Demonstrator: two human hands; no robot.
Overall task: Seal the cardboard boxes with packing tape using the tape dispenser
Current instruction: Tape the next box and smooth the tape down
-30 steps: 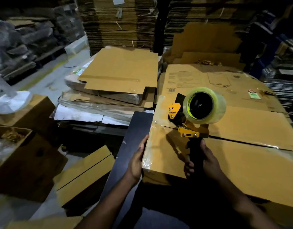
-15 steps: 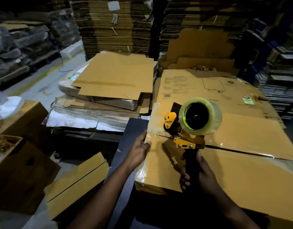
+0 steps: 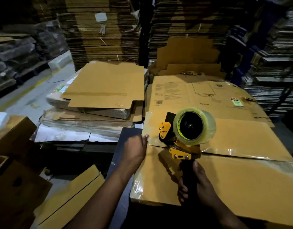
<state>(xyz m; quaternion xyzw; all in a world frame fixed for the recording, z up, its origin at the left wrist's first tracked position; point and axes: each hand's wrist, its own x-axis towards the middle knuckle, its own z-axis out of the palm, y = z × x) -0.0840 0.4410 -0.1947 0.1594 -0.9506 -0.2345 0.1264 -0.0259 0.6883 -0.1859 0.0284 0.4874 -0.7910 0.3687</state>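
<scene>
A large flat cardboard box [image 3: 241, 179] lies in front of me, its two flaps meeting at a seam that runs left to right. Clear tape shines along the seam and over the left edge. My right hand [image 3: 197, 185] grips the black handle of a yellow tape dispenser [image 3: 180, 142]. The dispenser carries a roll of clear tape [image 3: 194, 125], and its front end sits on the seam near the box's left edge. My left hand [image 3: 135, 149] lies against the left side of the box beside the seam, fingertips touching the edge.
A stack of flattened cartons [image 3: 101, 93] lies to the left. A printed flat carton [image 3: 200, 95] sits behind the box. Tall piles of cardboard [image 3: 99, 30] fill the back. A dark panel [image 3: 124, 146] and open boxes [image 3: 15, 162] stand at lower left.
My left hand has slid forward along the box's left edge up to the seam. The dispenser and my right hand have stayed near the seam's left end.
</scene>
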